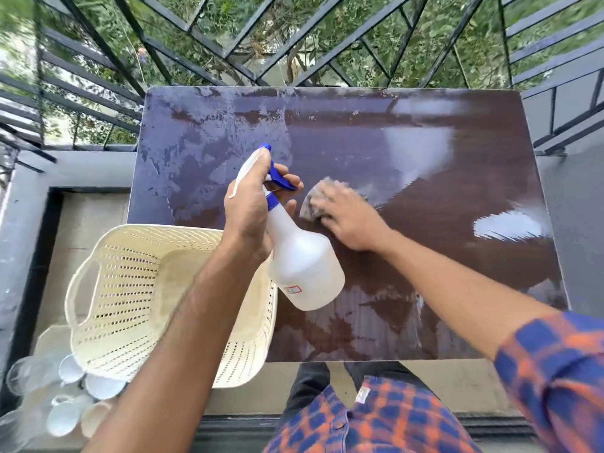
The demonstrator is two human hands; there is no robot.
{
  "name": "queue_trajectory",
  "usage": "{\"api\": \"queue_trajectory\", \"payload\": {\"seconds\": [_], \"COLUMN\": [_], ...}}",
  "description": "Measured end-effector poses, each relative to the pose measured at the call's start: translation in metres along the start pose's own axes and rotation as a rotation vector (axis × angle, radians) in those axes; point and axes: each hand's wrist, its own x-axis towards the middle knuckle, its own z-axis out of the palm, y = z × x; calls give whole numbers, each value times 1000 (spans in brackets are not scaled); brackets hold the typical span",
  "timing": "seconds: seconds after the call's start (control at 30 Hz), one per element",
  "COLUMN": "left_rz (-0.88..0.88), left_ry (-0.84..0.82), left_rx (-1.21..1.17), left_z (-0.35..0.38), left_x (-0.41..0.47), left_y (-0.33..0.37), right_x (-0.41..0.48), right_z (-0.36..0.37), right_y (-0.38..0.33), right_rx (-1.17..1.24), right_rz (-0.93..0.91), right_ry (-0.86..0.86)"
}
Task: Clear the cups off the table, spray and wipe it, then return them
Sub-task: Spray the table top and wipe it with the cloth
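Note:
The dark brown table (pixel 425 250) is wet, streaked with spray across its left half and front. My left hand (pixel 251 204) grips the neck of a white spray bottle (pixel 304 266) with a blue trigger and nozzle, held tilted above the table's left part, fingers on the trigger. My right hand (pixel 349 220) lies flat on a grey cloth (pixel 318 197) pressed against the tabletop near its middle. Several cups and glasses (pixel 65 410) stand on the floor at the lower left, off the table.
An empty cream perforated basket (pixel 130 289) sits at the table's left front corner, overlapping its edge. A black metal railing (pixel 228 44) with greenery behind runs along the far side. Grey ledge and tiled floor lie to the left.

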Motion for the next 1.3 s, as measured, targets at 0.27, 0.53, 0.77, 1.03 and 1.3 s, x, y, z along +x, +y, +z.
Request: {"api": "queue_trajectory", "payload": {"seconds": [0.27,0.53,0.77,1.03,1.3], "left_rz": [33,34,47,63,84], "left_ry": [44,103,142,203,239], "left_rx": [43,69,111,128,148], "left_z": [17,45,60,65,56], "left_x": [9,40,76,91,64], "left_y": [0,-1,2,1,4], "right_x": [95,32,168,150,226], "right_z": [-28,-16,-65,-25,-66], "right_y": [37,66,163,86,151], "right_rx": [1,5,-7,-4,8], "right_rz": [262,6,336,-199,39], "right_ry": [28,181,150,179,-8]}}
